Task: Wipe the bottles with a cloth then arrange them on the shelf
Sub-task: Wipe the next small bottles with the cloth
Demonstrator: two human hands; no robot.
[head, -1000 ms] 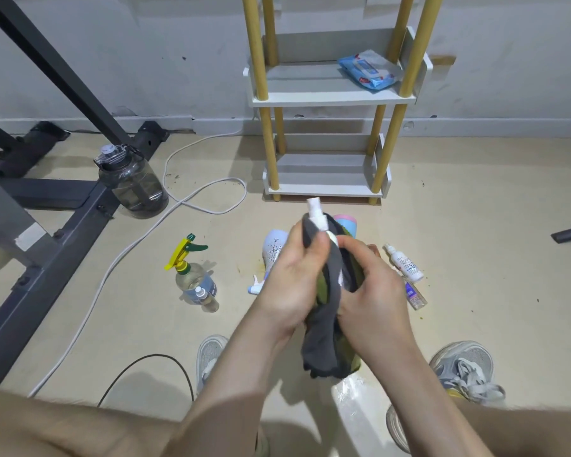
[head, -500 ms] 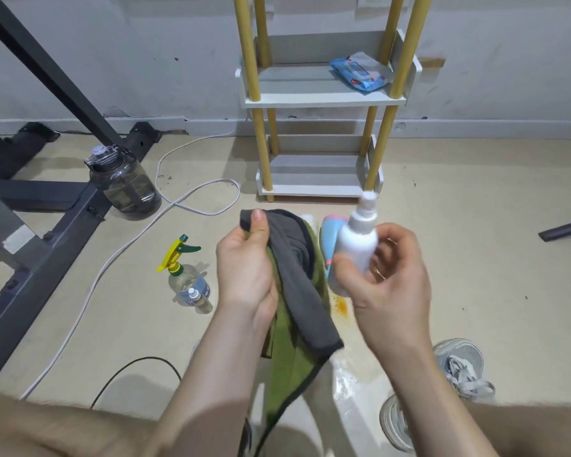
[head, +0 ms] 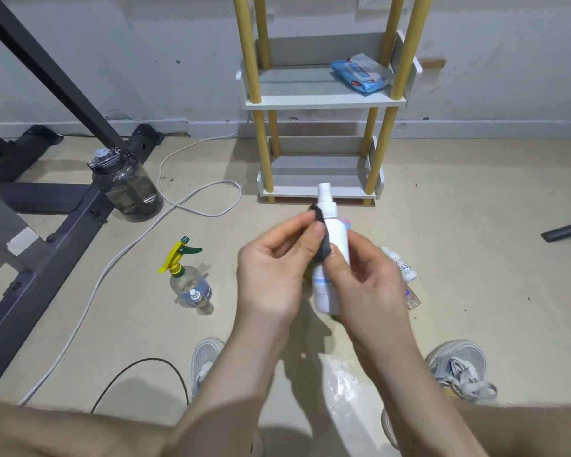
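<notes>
Shelf, two tiers, white with yellow posts, far centre. White spray bottle, upright in mid-air at near centre in front of the shelf, right hand wrapped round its lower body; probably light, rigid, smooth plastic, slippery if damp, and best held at the body rather than the thin nozzle. Cloth, dark, soft and limp, pinched by the left hand between thumb and fingers against the bottle's shoulder.

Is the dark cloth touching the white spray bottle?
Touching. The head view shows the left hand pinching the dark cloth against the white spray bottle's side, with no gap.
</notes>
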